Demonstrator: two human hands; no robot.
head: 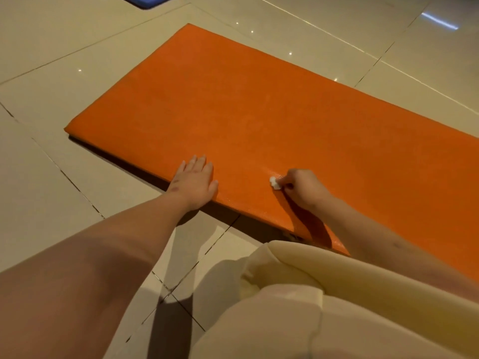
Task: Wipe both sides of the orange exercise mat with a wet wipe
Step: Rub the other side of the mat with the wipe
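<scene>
Cream fabric (337, 307) of the person's clothing fills the bottom of the view, with the left forearm beside it reaching out over the tiled floor (51, 190). The left grip (194, 177), a bare hand, lies flat with straight fingers on the near edge of the orange exercise mat (259, 112), unclenched and pressing it down. The right grip (303, 187) is curled round a small balled white wet wipe (275, 183), pinching it against the mat's surface near that same edge. The mat lies flat on the floor with 1 face up, its right end running out of view. A faint wet sheen shows only right by the wipe, so the wiping looks to be at an early stage. Most of this face seems yet to be covered. Side 2, the underside, would need the mat turned over first. A blue object (140, 1) sits at the far top edge.
</scene>
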